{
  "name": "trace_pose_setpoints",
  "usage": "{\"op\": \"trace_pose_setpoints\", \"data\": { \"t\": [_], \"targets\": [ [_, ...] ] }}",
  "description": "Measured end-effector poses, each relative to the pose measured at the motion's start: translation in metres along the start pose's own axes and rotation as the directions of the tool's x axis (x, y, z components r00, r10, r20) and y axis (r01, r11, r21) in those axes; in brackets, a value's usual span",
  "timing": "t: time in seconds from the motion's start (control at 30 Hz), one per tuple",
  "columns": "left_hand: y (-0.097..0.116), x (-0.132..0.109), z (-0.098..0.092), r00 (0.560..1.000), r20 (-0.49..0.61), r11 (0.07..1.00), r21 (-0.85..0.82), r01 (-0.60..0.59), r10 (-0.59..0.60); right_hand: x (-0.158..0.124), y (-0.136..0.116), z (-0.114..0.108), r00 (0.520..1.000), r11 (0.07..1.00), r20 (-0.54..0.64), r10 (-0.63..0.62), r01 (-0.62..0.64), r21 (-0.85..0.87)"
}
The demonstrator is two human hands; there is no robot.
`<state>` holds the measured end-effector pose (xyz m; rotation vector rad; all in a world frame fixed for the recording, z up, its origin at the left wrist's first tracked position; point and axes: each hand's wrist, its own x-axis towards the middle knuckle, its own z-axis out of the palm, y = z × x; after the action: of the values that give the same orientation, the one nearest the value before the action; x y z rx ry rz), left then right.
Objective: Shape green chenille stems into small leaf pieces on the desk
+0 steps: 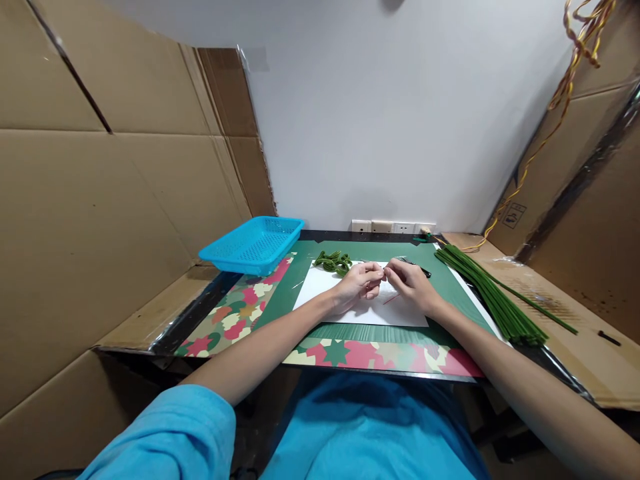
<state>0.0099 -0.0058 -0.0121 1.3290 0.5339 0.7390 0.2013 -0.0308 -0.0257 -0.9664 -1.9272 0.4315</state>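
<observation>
Over a white sheet of paper (313,293), my left hand (358,285) and my right hand (411,283) meet at the fingertips. Both are closed in a pinch, and whatever sits between the fingers is too small to make out. A thin red strand (391,299) shows on the paper just below my right hand. Curled pieces of green pipe cleaner (334,262) lie in a small heap beyond my left hand. Partly hidden behind my right hand is a tool with a black handle (426,272).
A blue plastic basket (250,250) stands at the back left. On the right lies a bundle of long green pipe cleaners (493,293). Cardboard walls (125,200) flank the table, with wall sockets (383,227) behind and a twisted yellow cord (530,160) hanging at the right.
</observation>
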Motion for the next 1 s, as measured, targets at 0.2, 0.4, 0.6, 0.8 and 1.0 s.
{"op": "trace_pose_setpoints", "data": {
  "t": [0.2,0.4,0.6,0.8,1.0],
  "targets": [
    [0.002,-0.001,0.002,0.999,-0.022,0.999,0.034,-0.032,0.033,0.001,0.005,0.003,0.999,0.999,0.025,0.035,-0.036,0.029],
    [-0.004,0.002,0.000,0.994,-0.097,0.997,0.066,-0.039,0.046,0.005,0.010,-0.008,0.996,0.988,0.021,0.087,-0.083,-0.130],
    [-0.009,0.005,-0.002,0.984,-0.165,0.994,0.095,-0.050,0.066,0.006,0.035,-0.040,0.964,0.870,-0.108,0.245,-0.267,-0.414],
    [-0.006,0.005,-0.001,0.968,-0.227,0.987,0.141,-0.079,0.110,0.005,0.033,-0.046,0.958,0.857,0.128,0.258,-0.166,-0.488],
    [-0.003,0.004,-0.002,0.953,-0.263,0.970,0.223,-0.091,0.150,0.003,0.028,-0.044,0.940,0.870,0.244,0.240,-0.097,-0.484]
  ]
}}
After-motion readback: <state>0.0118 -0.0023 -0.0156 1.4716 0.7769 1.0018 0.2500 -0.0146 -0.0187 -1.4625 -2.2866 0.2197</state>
